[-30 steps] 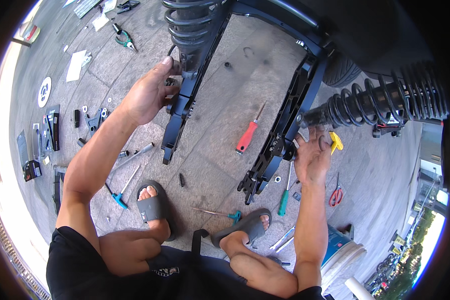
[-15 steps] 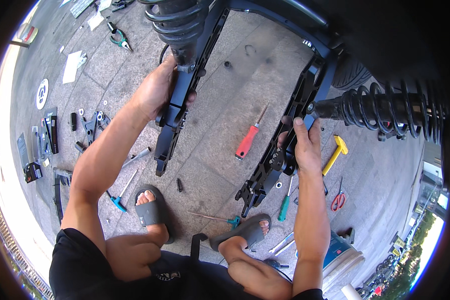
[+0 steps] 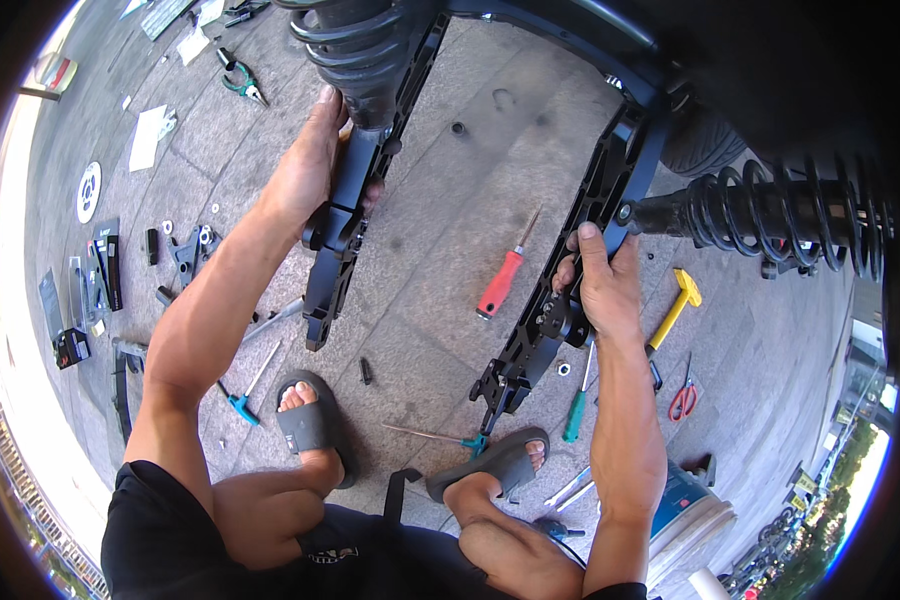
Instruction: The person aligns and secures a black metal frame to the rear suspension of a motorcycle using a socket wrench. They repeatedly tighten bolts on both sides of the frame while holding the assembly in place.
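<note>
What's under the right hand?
The right hand is on the right-side black bar, which shows above and below it; fingertips show past the inner edge. The stretch beneath the palm is covered; can't tell what fittings are there.

Both arms reached forward from the body, hands well apart. The left elbow bent outward, and the left forearm slanted up and inward to the left hand, its thumb pointing forward and its fingers curled under, mostly hidden. The right forearm ran nearly straight ahead; the right hand sat closer in, thumb uppermost, fingers wrapped beneath.
</note>
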A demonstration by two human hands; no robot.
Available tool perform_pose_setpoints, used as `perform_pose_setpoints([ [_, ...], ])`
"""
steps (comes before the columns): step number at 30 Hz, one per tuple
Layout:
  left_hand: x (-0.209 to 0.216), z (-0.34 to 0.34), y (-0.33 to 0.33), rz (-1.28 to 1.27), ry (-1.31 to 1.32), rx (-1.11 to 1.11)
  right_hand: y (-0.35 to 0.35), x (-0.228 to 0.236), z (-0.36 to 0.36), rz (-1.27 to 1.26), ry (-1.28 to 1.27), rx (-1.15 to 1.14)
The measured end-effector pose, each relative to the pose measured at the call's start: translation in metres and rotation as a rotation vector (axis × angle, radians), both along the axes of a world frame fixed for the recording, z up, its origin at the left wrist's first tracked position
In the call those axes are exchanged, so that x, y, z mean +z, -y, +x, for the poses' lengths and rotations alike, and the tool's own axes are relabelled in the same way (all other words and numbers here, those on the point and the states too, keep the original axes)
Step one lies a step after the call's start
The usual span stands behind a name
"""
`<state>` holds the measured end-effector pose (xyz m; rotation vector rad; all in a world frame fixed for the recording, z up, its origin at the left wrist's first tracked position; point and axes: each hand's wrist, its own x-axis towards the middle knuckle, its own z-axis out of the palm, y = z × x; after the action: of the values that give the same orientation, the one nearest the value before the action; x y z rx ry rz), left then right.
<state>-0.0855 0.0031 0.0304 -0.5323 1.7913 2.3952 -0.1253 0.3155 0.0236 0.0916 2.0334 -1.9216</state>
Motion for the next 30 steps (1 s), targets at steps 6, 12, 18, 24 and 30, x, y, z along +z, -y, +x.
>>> perform_pose_setpoints([
  [6,-0.0047,0.0008,0.0010,0.015,0.045,0.037,-0.0002,-0.0010,-0.0005,0.010,-0.020,0.015],
  [12,-0.0052,0.0013,0.0068,-0.088,0.143,-0.009,0.0007,-0.0007,-0.0006,0.030,0.007,-0.004],
  [18,-0.0014,0.0026,0.0049,-0.143,0.128,-0.044,-0.0013,-0.0035,-0.0032,0.024,-0.002,0.013],
  [24,-0.0010,0.0029,0.0056,-0.098,0.155,0.001,-0.0004,-0.0050,-0.0018,0.022,-0.044,0.027],
  [30,-0.0007,0.0030,0.0029,-0.040,0.107,0.023,0.0025,-0.0004,-0.0021,0.074,-0.033,-0.004],
])
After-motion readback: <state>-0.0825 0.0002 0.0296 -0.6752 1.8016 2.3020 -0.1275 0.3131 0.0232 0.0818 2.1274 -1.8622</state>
